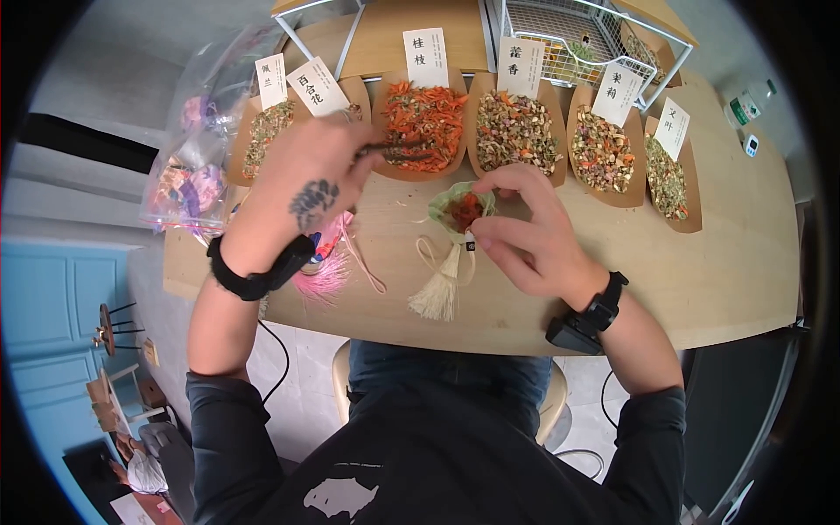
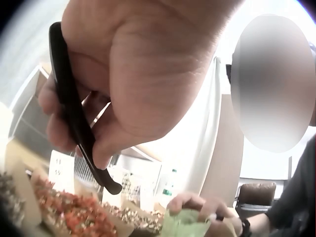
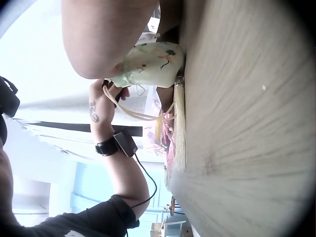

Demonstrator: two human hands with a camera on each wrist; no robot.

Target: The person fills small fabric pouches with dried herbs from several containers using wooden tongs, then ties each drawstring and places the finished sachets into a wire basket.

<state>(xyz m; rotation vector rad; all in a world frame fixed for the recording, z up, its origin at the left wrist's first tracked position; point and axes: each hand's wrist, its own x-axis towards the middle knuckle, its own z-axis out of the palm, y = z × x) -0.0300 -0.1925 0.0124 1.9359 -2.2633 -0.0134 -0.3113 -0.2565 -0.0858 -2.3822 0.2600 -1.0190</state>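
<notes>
The left hand [image 1: 324, 171] grips a dark curved tool [image 2: 74, 103], whose tip is over the tray of orange-red shreds [image 1: 424, 122] in the head view. The right hand [image 1: 534, 236] pinches the rim of a small pale green pouch [image 1: 446, 203], held mouth up with reddish bits [image 1: 464, 210] inside. In the right wrist view the pouch [image 3: 153, 64] shows a printed pattern. A cream tassel [image 1: 435, 293] hangs from it and lies on the table.
Labelled paper trays of dried herbs [image 1: 518, 131] stand in a curved row along the back. At the left are a plastic bag of pouches [image 1: 188, 188] and a pink tassel [image 1: 322, 278]. A wire basket [image 1: 560, 61] stands behind; a bottle [image 1: 750, 103] is at the right.
</notes>
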